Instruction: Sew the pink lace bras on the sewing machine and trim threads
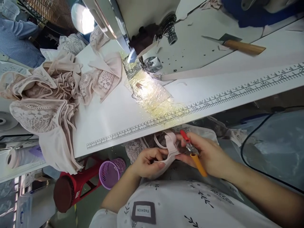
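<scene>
At the table's front edge, close to my body, my left hand (152,161) is closed on a pale pink bra (171,145) with lace, pinching its strap and lower edge between thumb and fingers. My right hand (206,152) is closed around a small tool (190,148) with a red end, a metal middle and an orange handle; its exact kind is unclear. The right fingertips also touch the edge of the bra. More lace (135,150) hangs below the table edge beside my left hand.
A sewing machine (144,22) stands over the white table with a printed ruler (194,109). Pink lace bras (47,88) are heaped on the left. A wooden-handled knife (244,47) lies far right. Below stand a red stool (78,186) and purple basket (110,174). A person (19,41) is at upper left.
</scene>
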